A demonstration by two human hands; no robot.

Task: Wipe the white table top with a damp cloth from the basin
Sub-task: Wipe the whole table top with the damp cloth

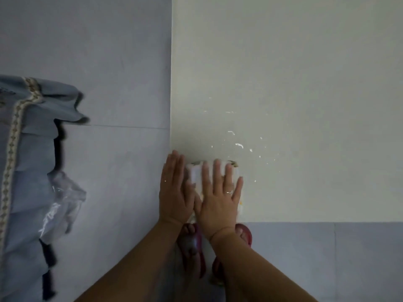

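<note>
Two flat palms, fingers spread, press the cloth (197, 174) onto the near left corner of the table top (305, 83): left hand (174, 192) at the edge, right hand (220, 199) beside it. Wet glints just beyond suggest wiping has begun; most of the surface looks dry and undone.

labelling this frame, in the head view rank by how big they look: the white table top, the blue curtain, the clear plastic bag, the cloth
1. white table top
2. blue curtain
3. clear plastic bag
4. cloth, though mostly hidden under the left hand and right hand, so its rank against the bag is unsure.
</note>
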